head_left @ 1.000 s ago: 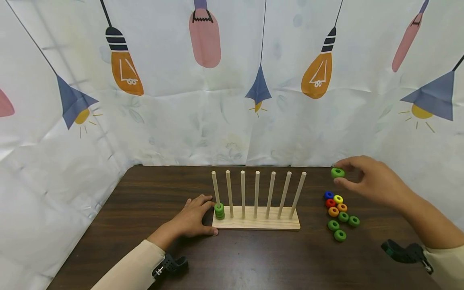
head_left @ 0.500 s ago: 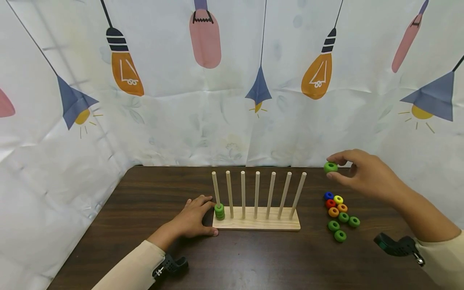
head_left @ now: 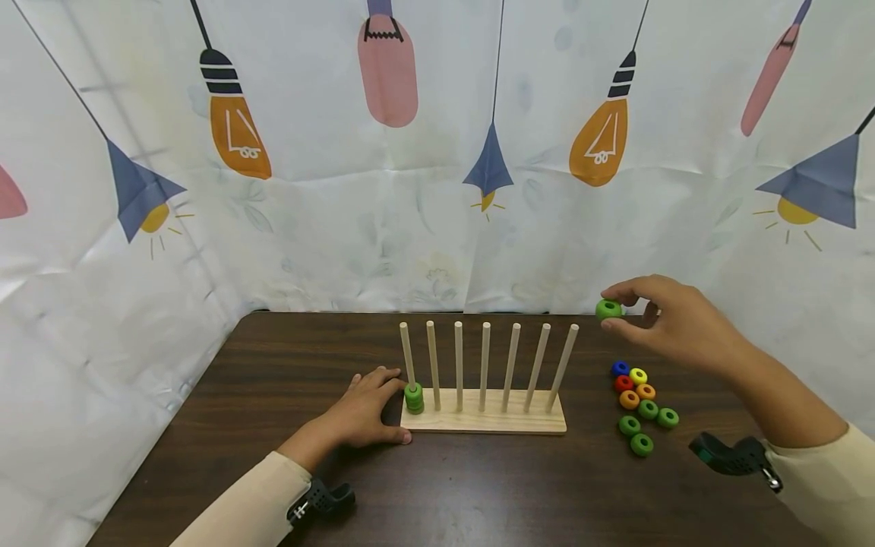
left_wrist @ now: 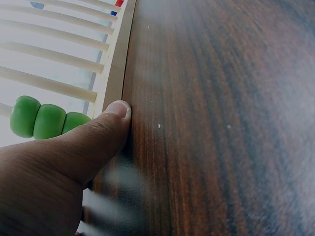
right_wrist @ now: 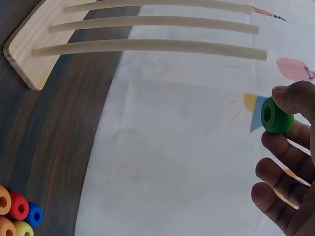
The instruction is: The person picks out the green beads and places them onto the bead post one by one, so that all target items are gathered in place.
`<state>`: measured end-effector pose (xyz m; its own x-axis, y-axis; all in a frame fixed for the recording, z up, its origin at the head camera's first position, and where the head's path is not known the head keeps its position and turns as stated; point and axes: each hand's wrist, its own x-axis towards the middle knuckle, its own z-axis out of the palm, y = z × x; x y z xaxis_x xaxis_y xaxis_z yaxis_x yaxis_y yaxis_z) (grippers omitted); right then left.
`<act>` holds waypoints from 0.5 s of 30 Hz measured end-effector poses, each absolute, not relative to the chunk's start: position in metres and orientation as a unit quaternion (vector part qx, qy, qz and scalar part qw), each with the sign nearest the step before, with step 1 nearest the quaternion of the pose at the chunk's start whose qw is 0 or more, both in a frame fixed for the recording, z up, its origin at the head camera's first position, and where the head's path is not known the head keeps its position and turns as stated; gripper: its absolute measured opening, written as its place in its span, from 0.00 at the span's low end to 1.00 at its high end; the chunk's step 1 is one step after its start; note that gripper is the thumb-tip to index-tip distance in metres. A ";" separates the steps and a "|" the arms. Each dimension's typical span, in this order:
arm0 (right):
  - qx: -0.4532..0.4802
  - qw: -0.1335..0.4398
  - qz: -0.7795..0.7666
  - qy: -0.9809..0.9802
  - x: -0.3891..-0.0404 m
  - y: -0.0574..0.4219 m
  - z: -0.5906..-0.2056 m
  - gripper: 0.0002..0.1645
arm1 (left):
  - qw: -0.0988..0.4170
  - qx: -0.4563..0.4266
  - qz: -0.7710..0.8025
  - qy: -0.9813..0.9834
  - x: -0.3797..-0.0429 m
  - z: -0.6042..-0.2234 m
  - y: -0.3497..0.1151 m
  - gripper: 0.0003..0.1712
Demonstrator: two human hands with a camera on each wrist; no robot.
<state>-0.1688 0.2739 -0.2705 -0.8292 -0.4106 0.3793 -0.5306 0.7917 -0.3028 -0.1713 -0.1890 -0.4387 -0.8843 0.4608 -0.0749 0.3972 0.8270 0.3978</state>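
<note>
My right hand (head_left: pixel 673 319) pinches a green bead (head_left: pixel 608 308) between thumb and fingertips, up in the air to the right of the pegs. In the right wrist view the bead's hole (right_wrist: pixel 267 114) faces sideways and the other fingers stay apart from it. My left hand (head_left: pixel 365 410) holds the left end of the wooden peg stand (head_left: pixel 492 422), its thumb (left_wrist: pixel 115 115) at the front edge. Several upright pegs (head_left: pixel 484 365) rise from the stand. Green beads (head_left: pixel 413 399) are stacked on the leftmost peg; the other pegs are bare.
Loose beads lie on the dark wood table (head_left: pixel 478 486) right of the stand: blue (head_left: pixel 620 368), yellow (head_left: pixel 638 376), red (head_left: pixel 623 384), orange (head_left: pixel 629 399) and several green (head_left: pixel 641 444). A printed white curtain (head_left: pixel 410 243) hangs behind the table.
My right hand has moved left and slightly up with the green bead, toward the pegs. The left hand, the stand and the loose beads have stayed in place.
</note>
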 end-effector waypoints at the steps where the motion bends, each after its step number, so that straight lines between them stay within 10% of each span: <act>1: 0.252 0.149 0.203 -0.934 -0.169 0.273 -0.270 0.22 | 0.083 0.227 0.190 0.952 -0.171 -0.438 -0.189 0.46; 15: 0.281 0.161 0.208 -0.923 -0.172 0.257 -0.266 0.20 | 0.084 0.226 0.198 0.950 -0.170 -0.436 -0.190 0.47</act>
